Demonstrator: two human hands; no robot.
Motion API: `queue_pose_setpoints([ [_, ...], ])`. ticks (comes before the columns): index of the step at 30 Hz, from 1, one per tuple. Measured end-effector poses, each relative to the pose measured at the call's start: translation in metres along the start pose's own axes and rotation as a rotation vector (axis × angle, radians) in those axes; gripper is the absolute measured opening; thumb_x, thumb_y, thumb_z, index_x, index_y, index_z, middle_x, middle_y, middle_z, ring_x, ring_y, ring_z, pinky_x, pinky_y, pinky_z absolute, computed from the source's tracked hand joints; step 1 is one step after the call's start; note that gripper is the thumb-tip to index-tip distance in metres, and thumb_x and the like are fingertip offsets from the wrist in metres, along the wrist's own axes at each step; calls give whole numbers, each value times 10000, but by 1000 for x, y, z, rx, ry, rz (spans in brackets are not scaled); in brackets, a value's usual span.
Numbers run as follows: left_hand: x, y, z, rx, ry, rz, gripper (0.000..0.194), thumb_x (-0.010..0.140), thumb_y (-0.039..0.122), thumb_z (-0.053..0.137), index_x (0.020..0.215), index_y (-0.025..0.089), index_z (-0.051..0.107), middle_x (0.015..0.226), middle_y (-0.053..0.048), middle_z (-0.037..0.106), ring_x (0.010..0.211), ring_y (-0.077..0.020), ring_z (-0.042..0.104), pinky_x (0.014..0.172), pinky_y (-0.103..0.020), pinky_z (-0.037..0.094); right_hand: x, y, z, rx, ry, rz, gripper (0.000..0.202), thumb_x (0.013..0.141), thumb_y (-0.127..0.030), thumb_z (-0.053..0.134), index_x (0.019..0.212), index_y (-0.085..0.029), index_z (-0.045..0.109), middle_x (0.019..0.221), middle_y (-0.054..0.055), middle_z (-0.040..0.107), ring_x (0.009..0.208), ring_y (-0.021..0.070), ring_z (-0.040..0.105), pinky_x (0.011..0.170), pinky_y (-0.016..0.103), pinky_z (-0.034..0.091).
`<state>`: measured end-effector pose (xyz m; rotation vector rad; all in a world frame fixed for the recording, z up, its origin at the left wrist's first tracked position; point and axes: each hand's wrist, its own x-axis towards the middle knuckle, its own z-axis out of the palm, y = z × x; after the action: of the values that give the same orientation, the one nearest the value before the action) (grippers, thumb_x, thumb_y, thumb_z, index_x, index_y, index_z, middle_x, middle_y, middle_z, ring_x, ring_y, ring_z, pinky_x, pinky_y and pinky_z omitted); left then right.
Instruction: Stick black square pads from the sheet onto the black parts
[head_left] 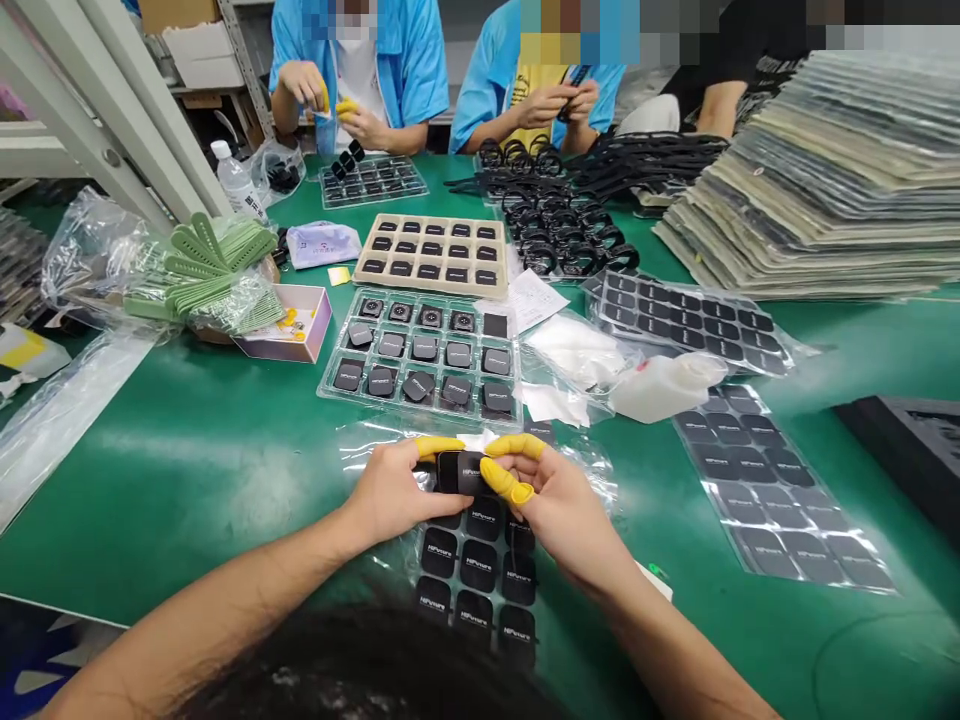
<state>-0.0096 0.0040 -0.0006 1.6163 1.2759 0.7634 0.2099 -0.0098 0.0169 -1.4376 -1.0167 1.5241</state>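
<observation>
Between my hands is a black square watch case point(448, 472), with a black printed square film point(472, 472) over part of its face. My left hand point(394, 487) grips the watch case from the left, a yellow finger cot on its index finger. My right hand point(544, 490) pinches the film's right side with yellow-cotted fingers. Below them lies a sheet of black printed films point(478, 566) on clear backing, partly hidden by my head. Just beyond, a clear tray point(324, 385) carries several watch cases in its compartments; some are covered by square films.
A beige tray point(431, 285) of dark pieces stands behind the clear tray. At right are a white bottle point(667, 385), film sheets point(757, 465) and a tall stack of trays point(810, 190). Green straps point(217, 270) lie at left. Two co-workers point(409, 75) handle parts across the table.
</observation>
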Motion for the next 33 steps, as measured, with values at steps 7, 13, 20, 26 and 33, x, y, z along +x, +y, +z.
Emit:
queue_pose_setpoints([
  [7, 2, -3, 1, 17, -33, 9, 482, 765, 299, 1021, 1240, 310, 944, 1261, -15, 972, 1162, -356, 927, 1121, -479, 752, 5, 2, 3, 14, 11, 58, 793, 516, -770, 1157, 1002, -259, 793, 778, -8, 774, 760, 219, 733, 803, 393, 630],
  [13, 2, -5, 1, 45, -45, -4, 501, 773, 312, 1004, 1270, 317, 939, 1286, -21, 962, 1203, -361, 913, 1138, -478, 747, 2, -2, 5, 25, 23, 116, 799, 456, -782, 1164, 919, -227, 823, 827, 29, 821, 795, 219, 745, 827, 395, 624],
  [20, 1, -1, 0, 46, -46, -17, 504, 758, 280, 968, 1261, 309, 942, 1283, -26, 961, 1208, -369, 908, 1117, -485, 753, 3, -3, 3, 10, 42, 198, 774, 371, -691, 1196, 892, -240, 845, 773, 19, 821, 758, 234, 740, 801, 405, 610],
  [26, 1, -1, 1, 43, -44, -6, 501, 781, 284, 952, 1281, 306, 943, 1308, -25, 958, 1240, -351, 906, 1160, -471, 733, 4, -5, 1, 21, 21, 171, 675, 372, -629, 1203, 779, -238, 832, 784, 40, 830, 762, 237, 740, 797, 391, 622],
  [33, 2, -2, 1, 88, -45, 8, 502, 761, 269, 1004, 1256, 337, 947, 1262, -14, 964, 1151, -360, 914, 1111, -488, 754, 1, -5, 5, 5, 26, 113, 639, 460, -644, 1205, 796, -238, 843, 787, 43, 827, 765, 239, 740, 785, 392, 622],
])
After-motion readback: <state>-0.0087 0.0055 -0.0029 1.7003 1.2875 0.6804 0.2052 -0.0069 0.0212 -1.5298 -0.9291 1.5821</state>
